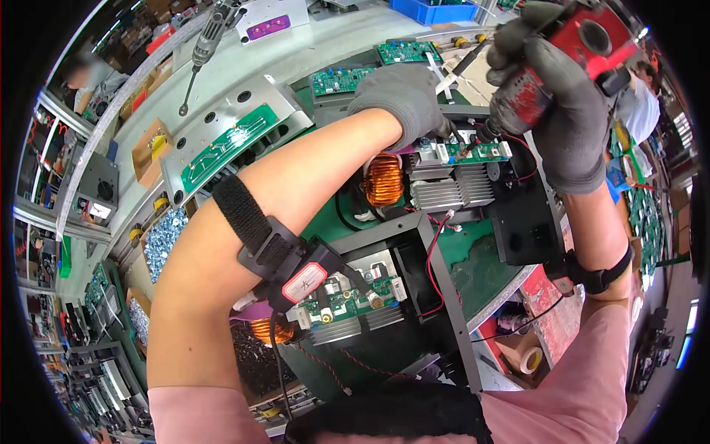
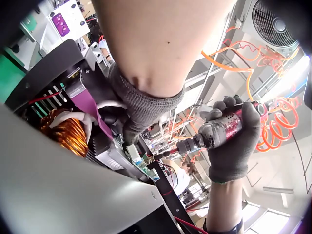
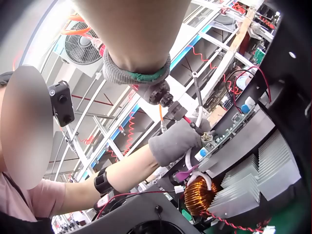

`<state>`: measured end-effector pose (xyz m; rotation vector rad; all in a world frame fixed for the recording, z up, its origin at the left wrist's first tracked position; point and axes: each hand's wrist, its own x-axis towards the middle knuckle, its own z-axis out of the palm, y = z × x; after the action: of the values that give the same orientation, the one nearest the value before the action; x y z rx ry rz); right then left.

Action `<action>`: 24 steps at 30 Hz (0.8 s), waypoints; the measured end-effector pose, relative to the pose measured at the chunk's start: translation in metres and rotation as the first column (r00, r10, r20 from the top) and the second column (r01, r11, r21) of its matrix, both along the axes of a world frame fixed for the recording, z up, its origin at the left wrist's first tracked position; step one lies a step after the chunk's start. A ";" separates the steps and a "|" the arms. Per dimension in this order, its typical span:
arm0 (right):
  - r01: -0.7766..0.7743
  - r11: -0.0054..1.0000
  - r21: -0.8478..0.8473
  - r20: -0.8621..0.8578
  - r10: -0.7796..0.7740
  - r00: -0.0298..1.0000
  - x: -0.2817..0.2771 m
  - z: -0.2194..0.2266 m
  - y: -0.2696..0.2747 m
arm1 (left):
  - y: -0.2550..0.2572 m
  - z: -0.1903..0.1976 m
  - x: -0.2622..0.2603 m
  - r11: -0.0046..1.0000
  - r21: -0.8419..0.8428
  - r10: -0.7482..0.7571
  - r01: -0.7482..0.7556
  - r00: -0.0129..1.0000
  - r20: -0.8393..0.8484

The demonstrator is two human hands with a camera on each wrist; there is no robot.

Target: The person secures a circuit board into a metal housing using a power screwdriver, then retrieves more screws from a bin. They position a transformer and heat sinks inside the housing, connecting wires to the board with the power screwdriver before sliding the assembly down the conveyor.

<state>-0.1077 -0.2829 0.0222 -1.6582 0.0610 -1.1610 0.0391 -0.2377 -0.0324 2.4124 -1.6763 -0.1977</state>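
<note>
My gloved right hand (image 1: 573, 111) grips a red power screwdriver (image 1: 518, 103), its bit angled down to a green circuit board (image 1: 484, 153). In the right wrist view the bit (image 3: 189, 120) meets the board's edge beside my gloved left hand (image 1: 399, 96). The left fingers reach down onto the board close to the bit tip; I cannot tell whether they pinch a part. Below the board are silver heat sinks (image 1: 451, 191), with a copper-wound coil (image 1: 383, 180) to their left. All this sits inside a dark metal case (image 2: 53, 73).
A second case (image 1: 436, 274) with a similar board (image 1: 347, 303) stands nearer my body. Loose red wires (image 1: 436, 255) hang over its edge. Farther back lie green boards (image 1: 340, 81), a metal plate (image 1: 237, 140) and another driver (image 1: 211, 37). Small metal parts (image 1: 164, 240) are heaped at left.
</note>
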 end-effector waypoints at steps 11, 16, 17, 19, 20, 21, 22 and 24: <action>-0.235 0.972 -0.002 0.103 0.234 0.967 -0.003 0.000 0.004 | 0.002 0.000 0.004 0.998 -0.008 -0.055 0.055 0.998 -0.007; -0.315 0.945 -0.086 0.041 0.319 0.947 -0.014 -0.012 -0.036 | 0.002 0.000 0.006 0.997 0.053 -0.057 0.062 0.995 -0.087; -0.318 0.944 -0.085 0.038 0.322 0.946 -0.014 -0.011 -0.036 | 0.001 -0.001 0.008 0.997 0.053 -0.054 0.059 0.994 -0.090; -0.469 0.862 -0.194 0.005 0.479 0.878 -0.015 -0.011 -0.032 | 0.000 -0.003 0.009 0.995 0.020 -0.096 0.098 0.992 -0.081; -0.461 0.873 -0.159 0.016 0.469 0.883 -0.013 -0.010 -0.023 | 0.000 -0.004 0.008 0.994 0.026 -0.100 0.103 0.992 -0.083; -0.413 0.893 -0.181 -0.023 0.416 0.909 -0.011 -0.009 -0.024 | 0.000 -0.004 0.007 0.994 0.008 -0.105 0.105 0.994 -0.039; -0.396 0.897 -0.195 -0.053 0.394 0.918 -0.010 -0.006 -0.024 | 0.000 -0.003 0.006 0.994 -0.014 -0.107 0.107 0.994 0.008; -0.378 0.901 -0.214 -0.081 0.370 0.926 -0.006 -0.005 -0.026 | 0.003 0.001 0.004 0.996 0.007 -0.092 0.092 0.996 -0.006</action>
<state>-0.1138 -0.3094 0.0172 -1.7932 -0.3660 -0.8636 0.0434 -0.2351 -0.0313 2.3389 -1.7886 -0.2249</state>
